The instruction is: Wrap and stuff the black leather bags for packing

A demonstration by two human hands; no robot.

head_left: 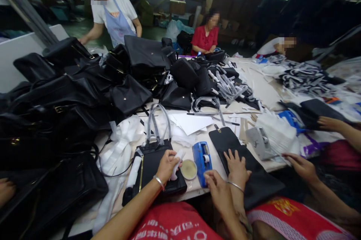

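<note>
My left hand (pixel 167 165), a bracelet on its wrist, pinches a strip of white wrapping material (pixel 177 164). Below it lies a black handbag (pixel 152 166) with a gold zip and plastic-wrapped handles (pixel 159 123). White wrapping (pixel 134 170) also covers a part along the bag's left side. My right hand (pixel 218 187) is at the near end of a blue tape dispenser (pixel 201 163), fingers curled together. Whether tape is between them is too small to tell. A round roll of tape (pixel 188 169) lies flat between the bag and the dispenser.
Black bags (pixel 70 93) are heaped at left and behind. At right, a co-worker's hand (pixel 237 166) presses on a black bag piece (pixel 254 168); their other hand (pixel 301 166) is by a grey tape dispenser (pixel 258 142). White sheets (pixel 191 121) lie mid-table. More people work across the table.
</note>
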